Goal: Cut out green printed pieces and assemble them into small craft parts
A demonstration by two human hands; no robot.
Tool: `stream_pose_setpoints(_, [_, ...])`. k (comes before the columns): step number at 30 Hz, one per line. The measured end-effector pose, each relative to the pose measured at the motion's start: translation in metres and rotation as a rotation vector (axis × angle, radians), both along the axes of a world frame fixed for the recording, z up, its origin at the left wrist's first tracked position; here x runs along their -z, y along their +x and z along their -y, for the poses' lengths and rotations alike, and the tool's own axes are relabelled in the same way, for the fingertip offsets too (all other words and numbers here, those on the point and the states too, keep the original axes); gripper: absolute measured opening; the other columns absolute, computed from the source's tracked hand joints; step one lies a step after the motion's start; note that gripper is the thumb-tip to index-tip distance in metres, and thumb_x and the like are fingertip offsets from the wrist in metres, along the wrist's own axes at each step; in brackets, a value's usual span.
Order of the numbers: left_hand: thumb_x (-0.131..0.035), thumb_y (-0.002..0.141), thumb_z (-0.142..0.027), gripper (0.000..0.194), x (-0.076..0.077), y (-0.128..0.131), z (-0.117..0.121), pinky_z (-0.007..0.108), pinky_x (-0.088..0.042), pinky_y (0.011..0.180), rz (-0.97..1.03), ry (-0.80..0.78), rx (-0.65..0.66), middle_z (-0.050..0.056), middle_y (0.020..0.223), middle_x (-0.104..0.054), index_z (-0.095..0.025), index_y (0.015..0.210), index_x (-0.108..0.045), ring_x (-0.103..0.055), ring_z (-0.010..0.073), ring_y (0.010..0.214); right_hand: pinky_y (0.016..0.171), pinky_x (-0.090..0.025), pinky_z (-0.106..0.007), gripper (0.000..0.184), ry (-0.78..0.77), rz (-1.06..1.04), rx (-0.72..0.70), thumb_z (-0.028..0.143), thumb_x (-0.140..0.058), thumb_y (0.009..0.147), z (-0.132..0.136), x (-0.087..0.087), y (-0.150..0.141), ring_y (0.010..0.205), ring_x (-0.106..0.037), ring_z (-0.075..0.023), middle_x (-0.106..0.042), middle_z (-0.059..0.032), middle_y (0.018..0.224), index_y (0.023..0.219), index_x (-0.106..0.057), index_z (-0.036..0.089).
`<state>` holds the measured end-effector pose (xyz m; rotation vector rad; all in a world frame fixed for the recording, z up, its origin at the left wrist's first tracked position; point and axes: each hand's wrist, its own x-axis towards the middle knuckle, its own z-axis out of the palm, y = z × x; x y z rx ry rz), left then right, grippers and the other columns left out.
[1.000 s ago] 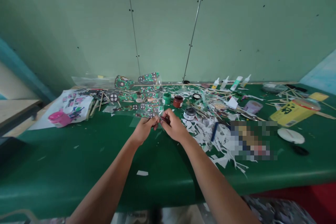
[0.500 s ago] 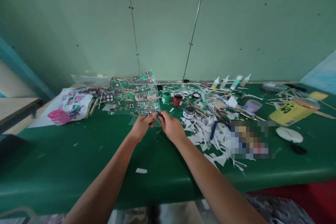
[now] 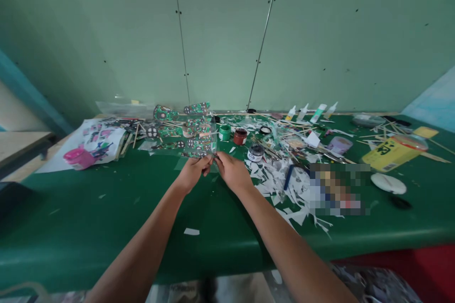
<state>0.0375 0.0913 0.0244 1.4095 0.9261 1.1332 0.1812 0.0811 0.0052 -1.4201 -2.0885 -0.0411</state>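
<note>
A clear plastic sheet [image 3: 170, 144] printed with several green and brown patterned shapes is held up over the table, tilted toward the wall. My left hand [image 3: 192, 171] is closed, thumb and fingers pinching the sheet's lower edge near its right corner. Right beside it, my right hand [image 3: 232, 170] is closed as well, its fingertips meeting that same corner. A small dark bit shows between the fingertips of both hands; what it is I cannot make out.
Behind the hands stand a green paint jar [image 3: 224, 131] and a red-brown jar [image 3: 241, 136]. White paper scraps [image 3: 273, 180] spread to the right, near a black-labelled jar [image 3: 256, 152]. A pink jar [image 3: 78, 157] sits left; a yellow-labelled tub [image 3: 391, 152] lies far right.
The printed sheet has dipped slightly and shifted a little to the right. Both hands keep their pinch at its lower corner, nearly in the same place.
</note>
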Motion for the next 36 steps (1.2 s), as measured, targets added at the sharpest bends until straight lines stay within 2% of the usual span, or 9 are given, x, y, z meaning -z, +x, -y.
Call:
stream_pose_setpoints(7, [-0.056,0.078,-0.041,0.031,0.001,-0.001,0.001,0.026,-0.031,0.052,0.042,-0.03,0.038,-0.006,0.05,-0.035,-0.019,0.059,-0.048,-0.039,0.0089,0.047,0.063,-0.044,-0.024,0.029,-0.049,-0.011,0.036,0.025,-0.036,0.098,0.001,0.002,-0.002,0.081,-0.068,-0.0199,-0.072,-0.0095,0.096,0.114,-0.058,0.018])
stream_pose_setpoints(16, [-0.062,0.076,-0.038,0.031,0.006,0.0,-0.002,0.026,-0.029,0.051,0.046,-0.067,0.035,-0.006,0.049,-0.036,-0.018,0.056,-0.049,-0.037,0.0086,0.047,0.066,-0.045,-0.024,0.029,0.018,-0.048,0.001,0.023,-0.037,0.097,0.0,0.004,0.001,0.085,-0.068,-0.0184,-0.071,-0.0086,0.105,0.114,-0.059,0.021])
stream_pose_setpoints(22, [-0.06,0.078,-0.039,0.031,0.001,0.001,0.002,0.025,-0.031,0.051,0.132,-0.1,0.057,-0.006,0.053,-0.033,-0.018,0.059,-0.047,-0.035,0.0075,0.048,0.062,-0.043,-0.025,0.024,-0.061,-0.1,-0.008,0.025,-0.038,0.096,0.001,0.001,-0.001,0.08,-0.068,-0.0208,-0.072,-0.0074,0.092,0.106,-0.059,0.021])
stream_pose_setpoints(29, [-0.059,0.077,-0.042,0.032,-0.003,0.003,0.006,0.025,-0.034,0.051,0.176,-0.138,0.063,-0.007,0.054,-0.03,-0.018,0.06,-0.047,-0.035,0.0077,0.048,0.069,-0.047,-0.028,0.027,-0.125,-0.296,-0.149,0.025,-0.038,0.095,0.0,0.001,0.001,0.083,-0.069,-0.0219,-0.072,-0.0069,0.094,0.114,-0.056,0.021])
stream_pose_setpoints(33, [-0.059,0.076,-0.043,0.033,-0.001,0.002,0.004,0.025,-0.034,0.052,0.137,-0.123,0.028,-0.006,0.052,-0.033,-0.019,0.059,-0.045,-0.038,0.0081,0.048,0.073,-0.047,-0.029,0.029,-0.141,-0.261,-0.141,0.022,-0.039,0.094,0.003,-0.004,-0.001,0.089,-0.068,-0.0227,-0.071,-0.0095,0.099,0.119,-0.054,0.018])
stream_pose_setpoints(36, [-0.057,0.078,-0.043,0.032,0.0,0.0,0.003,0.025,-0.033,0.052,0.084,-0.097,0.015,-0.007,0.052,-0.034,-0.019,0.059,-0.046,-0.038,0.008,0.047,0.07,-0.045,-0.027,0.031,-0.181,-0.184,-0.115,0.021,-0.036,0.096,0.005,-0.008,-0.003,0.086,-0.068,-0.0217,-0.071,-0.0097,0.098,0.122,-0.052,0.017])
